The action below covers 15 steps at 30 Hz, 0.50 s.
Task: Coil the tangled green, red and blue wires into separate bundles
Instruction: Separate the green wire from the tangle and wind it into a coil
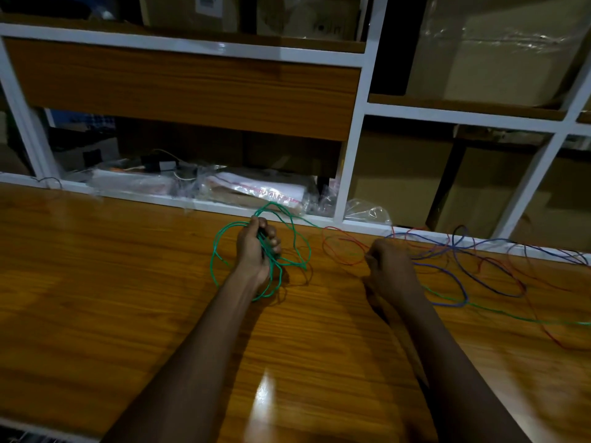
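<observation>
My left hand grips a loose bundle of green wire loops just above the wooden table. One green strand runs right from the bundle along the table's back edge toward my right hand, whose fingers are curled; what they pinch is hidden behind the knuckles. Red wire loops lie between my hands and trail off to the right. Blue wire lies in tangled loops right of my right hand, crossed by red strands and a green tail that runs to the right edge.
A white-framed shelf unit stands along the table's back edge. Clear plastic bags and small parts fill its lowest opening, and cardboard boxes sit in the right compartments. A wood panel spans the upper left.
</observation>
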{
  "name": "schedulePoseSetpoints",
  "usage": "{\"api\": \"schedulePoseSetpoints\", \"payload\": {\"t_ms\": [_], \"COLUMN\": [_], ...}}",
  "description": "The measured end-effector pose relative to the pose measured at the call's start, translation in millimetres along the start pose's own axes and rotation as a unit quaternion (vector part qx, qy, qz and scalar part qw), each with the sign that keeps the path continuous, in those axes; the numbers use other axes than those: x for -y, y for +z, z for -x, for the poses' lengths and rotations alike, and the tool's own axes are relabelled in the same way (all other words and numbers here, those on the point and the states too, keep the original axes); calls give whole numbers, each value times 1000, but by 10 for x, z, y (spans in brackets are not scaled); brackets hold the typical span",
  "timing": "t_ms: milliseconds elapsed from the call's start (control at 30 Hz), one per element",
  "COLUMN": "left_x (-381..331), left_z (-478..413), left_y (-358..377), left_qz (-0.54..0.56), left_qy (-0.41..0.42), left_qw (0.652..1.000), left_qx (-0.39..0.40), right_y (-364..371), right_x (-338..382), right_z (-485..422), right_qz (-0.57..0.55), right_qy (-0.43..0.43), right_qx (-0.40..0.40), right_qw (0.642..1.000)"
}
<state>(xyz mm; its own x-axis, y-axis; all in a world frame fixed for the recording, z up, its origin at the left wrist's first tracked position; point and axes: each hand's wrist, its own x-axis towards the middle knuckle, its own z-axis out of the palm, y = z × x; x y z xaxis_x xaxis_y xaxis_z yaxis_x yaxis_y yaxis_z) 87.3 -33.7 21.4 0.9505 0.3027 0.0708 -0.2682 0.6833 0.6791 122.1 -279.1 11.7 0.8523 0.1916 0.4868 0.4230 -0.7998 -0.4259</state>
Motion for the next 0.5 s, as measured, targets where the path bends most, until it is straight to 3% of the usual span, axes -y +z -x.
{"api": "schedulePoseSetpoints", "payload": {"t_ms": [100, 200, 267, 400, 500], "left_x": [21, 51, 85, 194, 282], "left_z": [88, 143, 175, 238, 200], "left_y": [88, 134, 157, 224, 212], "left_qz": [0, -53, -131, -233, -304], "left_qy": [18, 17, 18, -4, -5], "left_qw": [1000, 998, 990, 969, 947], "left_qx": [4, 31, 46, 85, 102], "right_y": [6, 22, 30, 112, 146], "right_x": [266, 488, 587, 631, 607], "right_z": [28, 81, 91, 108, 91], "right_qz": [-15, -148, -193, -152, -155], "right_qy": [-106, -205, -182, -123, -89], "right_qx": [91, 72, 31, -74, -93], "right_qw": [990, 965, 964, 978, 979]}}
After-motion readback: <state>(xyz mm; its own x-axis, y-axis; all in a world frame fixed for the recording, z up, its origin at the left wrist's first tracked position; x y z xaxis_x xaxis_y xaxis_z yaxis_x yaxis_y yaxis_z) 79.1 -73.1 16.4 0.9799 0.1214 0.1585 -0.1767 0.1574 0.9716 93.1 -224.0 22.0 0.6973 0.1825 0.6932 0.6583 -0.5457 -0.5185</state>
